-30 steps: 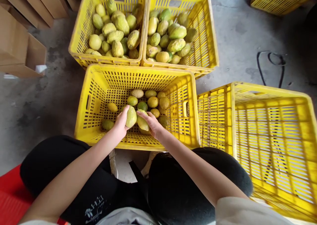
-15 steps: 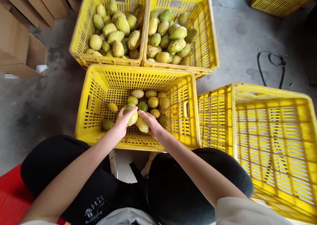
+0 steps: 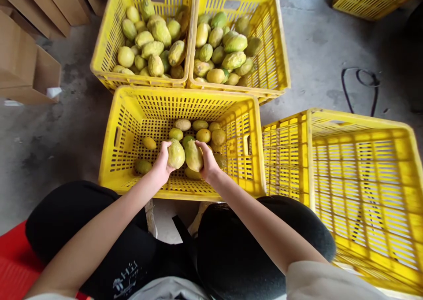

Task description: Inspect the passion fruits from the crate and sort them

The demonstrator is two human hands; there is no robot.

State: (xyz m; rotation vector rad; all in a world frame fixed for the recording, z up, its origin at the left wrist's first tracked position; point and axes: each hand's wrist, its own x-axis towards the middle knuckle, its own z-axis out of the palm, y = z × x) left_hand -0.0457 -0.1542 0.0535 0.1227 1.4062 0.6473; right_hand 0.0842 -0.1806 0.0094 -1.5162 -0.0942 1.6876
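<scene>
My left hand (image 3: 161,162) is closed around a plump yellow-green citrus-like fruit (image 3: 176,154), thumb on its top side. A longer yellow-green fruit (image 3: 193,156) is gripped by my right hand (image 3: 209,162). The two fruits are side by side, nearly touching, above the near part of a yellow slatted crate (image 3: 158,98). Under the right one, a further fruit (image 3: 192,174) partly shows. Several smaller yellow and green fruits, such as a round yellow one (image 3: 218,137), lie on the crate floor beyond my hands. At the left are a small yellow fruit (image 3: 150,142) and a greenish one (image 3: 143,166).
Two crates, one at the back left (image 3: 99,66) and one at the back right (image 3: 280,62), hold many similar fruits. A yellow crate (image 3: 360,168) lies at the right. Cardboard boxes (image 3: 20,53) stand left; a black cord (image 3: 345,90) lies on the floor.
The right hand's fruit has come up from lower in the crate to beside the left one, uncovering another fruit beneath. The left hand's fruit has turned, showing a broader side.
</scene>
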